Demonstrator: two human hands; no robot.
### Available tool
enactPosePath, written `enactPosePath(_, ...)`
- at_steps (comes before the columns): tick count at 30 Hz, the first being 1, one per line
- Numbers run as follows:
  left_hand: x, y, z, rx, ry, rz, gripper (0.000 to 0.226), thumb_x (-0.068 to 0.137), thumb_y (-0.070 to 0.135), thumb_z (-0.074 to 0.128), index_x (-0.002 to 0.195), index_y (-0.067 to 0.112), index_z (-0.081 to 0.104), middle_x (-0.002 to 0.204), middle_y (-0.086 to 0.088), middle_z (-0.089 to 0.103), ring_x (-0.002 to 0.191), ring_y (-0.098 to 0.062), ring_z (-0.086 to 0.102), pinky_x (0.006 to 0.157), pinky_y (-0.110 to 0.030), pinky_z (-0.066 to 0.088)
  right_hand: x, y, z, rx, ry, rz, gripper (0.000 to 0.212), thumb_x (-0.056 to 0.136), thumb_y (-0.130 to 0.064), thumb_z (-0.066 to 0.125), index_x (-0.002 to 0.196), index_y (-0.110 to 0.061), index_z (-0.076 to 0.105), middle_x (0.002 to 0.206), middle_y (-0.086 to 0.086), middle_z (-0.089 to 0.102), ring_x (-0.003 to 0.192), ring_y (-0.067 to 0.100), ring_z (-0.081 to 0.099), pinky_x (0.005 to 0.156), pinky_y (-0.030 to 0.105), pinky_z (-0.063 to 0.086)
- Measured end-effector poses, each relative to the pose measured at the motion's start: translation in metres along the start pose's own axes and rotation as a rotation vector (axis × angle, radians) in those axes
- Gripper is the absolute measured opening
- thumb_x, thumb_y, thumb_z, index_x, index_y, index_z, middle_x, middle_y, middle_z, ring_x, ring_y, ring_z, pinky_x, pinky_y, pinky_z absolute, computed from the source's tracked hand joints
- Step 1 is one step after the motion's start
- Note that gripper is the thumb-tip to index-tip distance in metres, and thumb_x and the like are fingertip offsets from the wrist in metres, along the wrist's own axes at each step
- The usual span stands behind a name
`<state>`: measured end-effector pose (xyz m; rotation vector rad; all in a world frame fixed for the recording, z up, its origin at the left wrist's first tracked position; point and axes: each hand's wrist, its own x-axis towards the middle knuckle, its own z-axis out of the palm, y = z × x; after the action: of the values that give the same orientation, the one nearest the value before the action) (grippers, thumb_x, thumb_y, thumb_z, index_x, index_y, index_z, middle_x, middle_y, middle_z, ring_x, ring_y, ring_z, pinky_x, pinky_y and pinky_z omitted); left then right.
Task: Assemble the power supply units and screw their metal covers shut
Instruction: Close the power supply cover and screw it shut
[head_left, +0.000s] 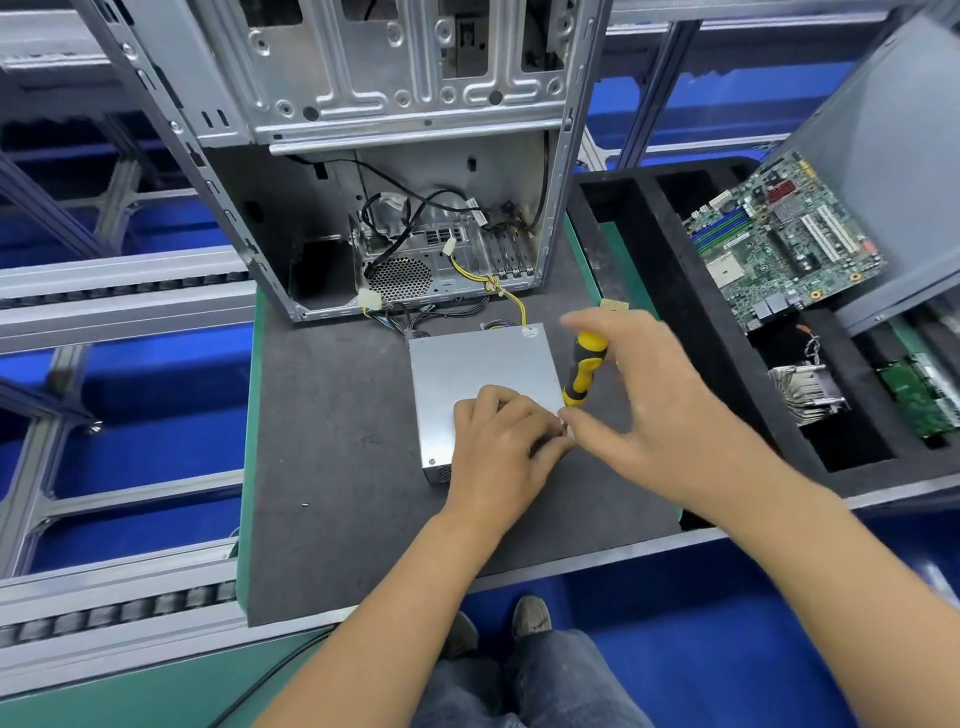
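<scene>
A grey metal power supply unit (478, 364) lies flat on the dark mat (332, 415), its yellow and black cables (511, 299) running back into the open computer case (405, 104). A yellow-and-black screwdriver (584, 369) stands nearly upright at the unit's near right corner. My left hand (498, 447) rests on the cover, its fingertips pinched around the screwdriver's lower end. My right hand (660, 405) curves around the handle, index finger at its top and thumb by its base. The tip and any screw are hidden by my fingers.
A black foam tray (675, 291) on the right holds a motherboard (779, 239), a heatsink (805, 389) and a green card (919, 395). A small loose screw (305, 504) lies on the mat at the left. Conveyor rails (119, 291) run along the left.
</scene>
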<state>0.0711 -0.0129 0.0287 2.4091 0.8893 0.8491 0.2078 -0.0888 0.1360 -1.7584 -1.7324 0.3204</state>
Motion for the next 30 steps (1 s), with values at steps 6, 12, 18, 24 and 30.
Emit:
enactPosePath(6, -0.002, -0.005, 0.003, -0.013, -0.012, 0.027, 0.008, 0.082, 0.033, 0.077, 0.080, 0.025, 0.076, 0.085, 0.016, 0.067, 0.094, -0.019, 0.051, 0.080, -0.037, 0.033, 0.031, -0.029, -0.038, -0.513, -0.343, 0.017, 0.017, 0.097, -0.032, 0.054, 0.092, -0.021, 0.042, 0.084, -0.006, 0.045, 0.080, 0.027, 0.053, 0.067, 0.035, 0.031)
enactPosePath(12, -0.001, -0.002, 0.001, 0.013, 0.017, 0.062, 0.012, 0.081, 0.035, 0.071, 0.083, 0.025, 0.077, 0.087, 0.016, 0.068, 0.091, -0.022, 0.055, 0.076, -0.037, 0.036, 0.038, -0.046, -0.043, -0.608, -0.599, 0.149, 0.026, 0.098, -0.040, 0.056, 0.109, -0.021, 0.042, 0.101, -0.001, 0.037, 0.082, 0.027, 0.053, 0.073, 0.039, 0.047)
enactPosePath(18, -0.001, -0.001, 0.001, 0.008, -0.023, -0.007, 0.013, 0.074, 0.034, 0.083, 0.081, 0.024, 0.078, 0.089, 0.018, 0.070, 0.091, -0.021, 0.057, 0.083, -0.033, 0.033, 0.051, -0.050, -0.038, -0.918, -0.597, 0.024, 0.033, 0.102, -0.047, 0.045, 0.102, -0.014, 0.049, 0.086, 0.003, 0.044, 0.080, 0.032, 0.054, 0.068, 0.036, 0.045)
enactPosePath(24, 0.000, 0.001, -0.001, -0.007, -0.069, -0.044, 0.014, 0.075, 0.035, 0.082, 0.083, 0.025, 0.078, 0.093, 0.018, 0.070, 0.094, -0.021, 0.057, 0.084, -0.027, 0.026, 0.050, -0.047, -0.037, -0.851, -0.748, 0.013, 0.021, 0.097, -0.016, 0.051, 0.118, -0.011, 0.047, 0.110, 0.006, 0.042, 0.090, 0.027, 0.056, 0.080, 0.042, 0.052)
enactPosePath(30, 0.005, 0.014, -0.013, -0.303, -0.028, -0.176, 0.045, 0.069, 0.035, 0.086, 0.109, 0.030, 0.067, 0.105, 0.025, 0.064, 0.105, -0.006, 0.051, 0.094, -0.022, 0.037, 0.057, -0.049, -0.043, -0.835, -0.701, 0.072, 0.026, 0.101, -0.037, 0.047, 0.118, -0.016, 0.050, 0.080, 0.001, 0.031, 0.083, 0.030, 0.048, 0.069, 0.039, 0.044)
